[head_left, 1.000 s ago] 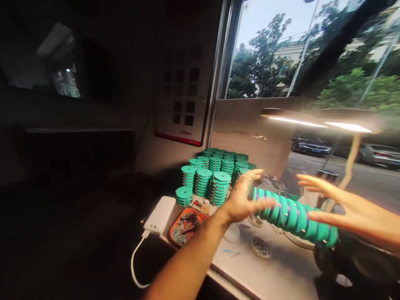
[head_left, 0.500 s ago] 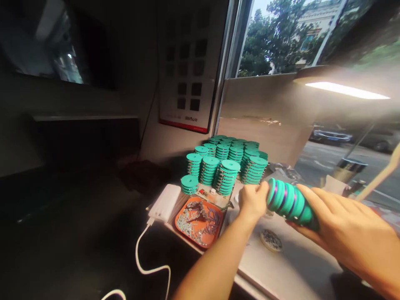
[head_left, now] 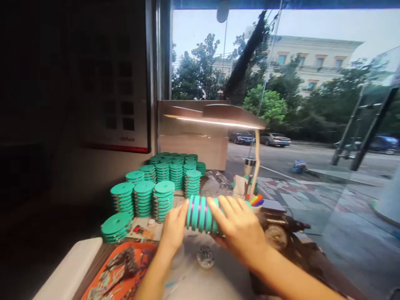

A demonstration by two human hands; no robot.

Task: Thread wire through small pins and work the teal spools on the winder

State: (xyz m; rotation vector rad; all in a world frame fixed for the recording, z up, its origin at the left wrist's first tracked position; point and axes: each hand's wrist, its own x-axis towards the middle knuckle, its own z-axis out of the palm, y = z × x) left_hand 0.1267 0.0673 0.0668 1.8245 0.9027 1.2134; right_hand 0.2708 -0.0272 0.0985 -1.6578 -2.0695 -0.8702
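Observation:
Above the table I hold a stack of round green spools [head_left: 200, 214] on its side, with purple showing in the gaps between some of them. My right hand [head_left: 239, 221] wraps around the right part of the stack and hides that end. At the other end, my left hand [head_left: 174, 227] presses against the outermost spool with its fingers closed; its fingertips are partly hidden. Behind my left hand, more green spools stand in upright piles [head_left: 164, 198], several deep. A lower pile [head_left: 116, 227] sits at the left edge of the table.
An orange tray [head_left: 103, 273] of small metal pieces lies at the front left, beside a white box-like object [head_left: 70, 268]. A small round dish [head_left: 205, 256] sits below my hands. A lit lamp [head_left: 215, 121] hangs over the table. Dark machinery [head_left: 278, 233] stands right.
The view has swung to the right, bringing the lamp and machinery into sight. Both hands still hold the stack of green spools, which now lies more level.

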